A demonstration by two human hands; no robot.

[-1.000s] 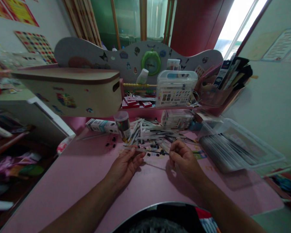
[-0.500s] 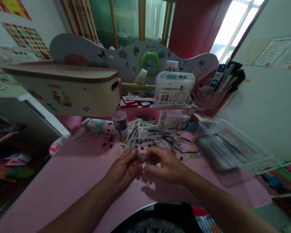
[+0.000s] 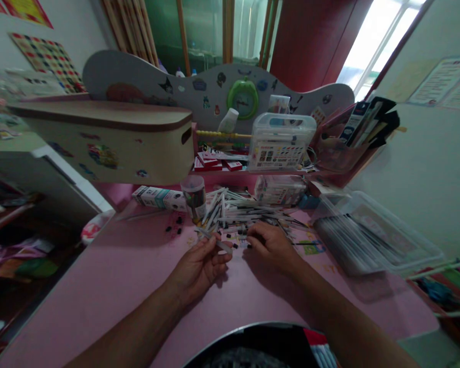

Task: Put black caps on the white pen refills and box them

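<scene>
My left hand (image 3: 199,263) pinches a slim whitish pen barrel (image 3: 224,247) between thumb and fingers, just above the pink desk. Its kind is not fully clear at this size. To the right, my right hand (image 3: 274,248) is low over the desk, its fingertips drawn together beside small black caps (image 3: 235,246). What lies between those fingertips is hidden. Behind both hands spreads a loose heap of white and grey pens (image 3: 233,209). More black caps (image 3: 179,220) are scattered on the left, near a clear plastic cup (image 3: 193,191) with dark contents.
On the right sits an open clear plastic box (image 3: 402,237) with dark-tipped pens inside. A clear carry case (image 3: 281,140) stands on the shelf, and a long carton (image 3: 159,198) lies at the back left. A cream bin (image 3: 138,153) overhangs the desk's left rear.
My right hand has moved away from the pen barrel, to the right and down by the black caps. My left hand still holds the barrel. The view has shifted slightly.
</scene>
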